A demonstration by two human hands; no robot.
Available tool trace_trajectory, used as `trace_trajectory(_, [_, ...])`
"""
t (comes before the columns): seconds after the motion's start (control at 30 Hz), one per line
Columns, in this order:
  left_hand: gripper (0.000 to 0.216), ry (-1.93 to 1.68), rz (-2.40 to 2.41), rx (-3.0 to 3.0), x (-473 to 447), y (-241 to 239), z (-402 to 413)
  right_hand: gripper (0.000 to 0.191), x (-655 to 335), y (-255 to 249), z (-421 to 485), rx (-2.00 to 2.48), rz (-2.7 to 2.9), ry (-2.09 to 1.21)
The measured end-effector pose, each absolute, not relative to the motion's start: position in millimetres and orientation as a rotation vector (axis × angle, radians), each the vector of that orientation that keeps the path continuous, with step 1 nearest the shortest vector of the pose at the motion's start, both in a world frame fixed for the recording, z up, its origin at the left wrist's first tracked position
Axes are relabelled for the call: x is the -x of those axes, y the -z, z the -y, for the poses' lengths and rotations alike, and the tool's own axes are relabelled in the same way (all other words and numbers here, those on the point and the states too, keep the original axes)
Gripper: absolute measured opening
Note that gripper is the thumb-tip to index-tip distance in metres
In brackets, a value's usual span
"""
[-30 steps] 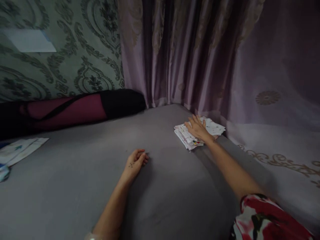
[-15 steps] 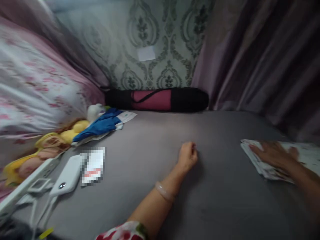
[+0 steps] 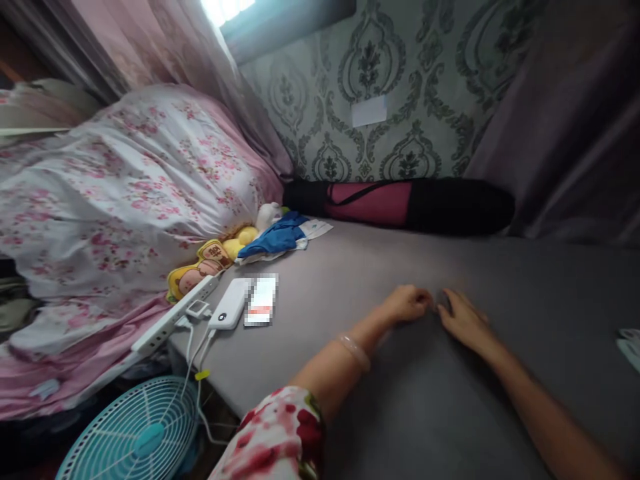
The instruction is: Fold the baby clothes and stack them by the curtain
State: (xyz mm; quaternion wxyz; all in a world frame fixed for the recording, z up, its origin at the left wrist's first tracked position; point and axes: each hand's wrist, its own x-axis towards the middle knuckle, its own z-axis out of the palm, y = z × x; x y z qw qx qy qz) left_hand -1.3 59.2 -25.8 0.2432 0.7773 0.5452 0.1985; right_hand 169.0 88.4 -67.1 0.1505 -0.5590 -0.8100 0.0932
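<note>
My left hand rests on the grey bed sheet with its fingers curled in, and nothing shows in it. A pale bangle circles that wrist, below a floral sleeve. Just to its right lies my right hand, palm down, fingers stretched out, holding nothing. The fingertips of the two hands are close together; whether they touch I cannot tell. At the far right edge a piece of the folded printed bundle shows, apart from both hands.
Left on the bed are a white power bank, a phone, a power strip, blue cloth and plush toys. A turquoise fan stands below the edge. A black and pink long bag lies along the wall.
My right hand has left the folded bundle and come over beside my left hand. The view has turned left, bringing in the fan and more floral bedding.
</note>
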Motion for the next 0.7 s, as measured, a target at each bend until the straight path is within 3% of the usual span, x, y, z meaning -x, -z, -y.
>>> trace_trajectory(0.43, [0.028,-0.803,-2.662,-1.528,270.2,-19.5,-17.0,0.054,-129.0,71.2,-53.1,1.621,2.344,-0.149])
trace_trajectory(0.7, [0.029,-0.719,-3.145,-1.183,339.2,-37.0,21.7,0.054,-127.1,74.6,-50.3,1.600,2.350,-0.040])
